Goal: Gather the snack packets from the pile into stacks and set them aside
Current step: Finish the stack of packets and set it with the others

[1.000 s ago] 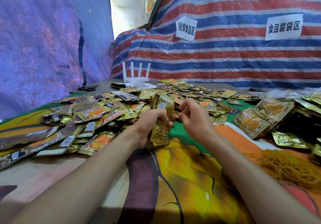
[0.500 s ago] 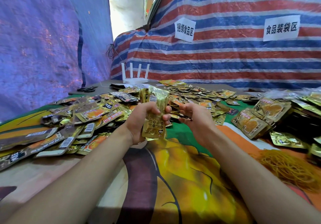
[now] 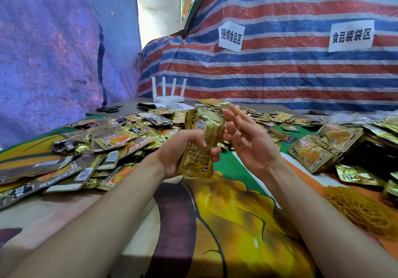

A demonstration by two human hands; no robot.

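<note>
1. Most of the cloth-covered counter nearest us lies bare, a broad open stretch between our forearms that runs out to the near edge.
2. Across the left and far side we see the loose pile of snack packets. They overlap flat, and the pile's ragged near edge runs from the left border up to just behind our hands.
3. On the right, the bundled stacks sit crowded together. Their near edge is close to our right wrist but apart from it, with a strip of bare counter between.
4. A heap of yellow rubber bands lies by the right near edge, just in front of those stacks.
5. Our left hand grips a gold stack of packets upright above the counter. The fingers curl round its middle, and its top and bottom edges stick out free.
6. Our right hand is wide, fingers straight and spread, palm turned to the right edge of the held stack and just beside it. Whether it touches we cannot tell.
7. A white router stands at the far edge against the striped tarp, and scissors lie to its left.
</note>
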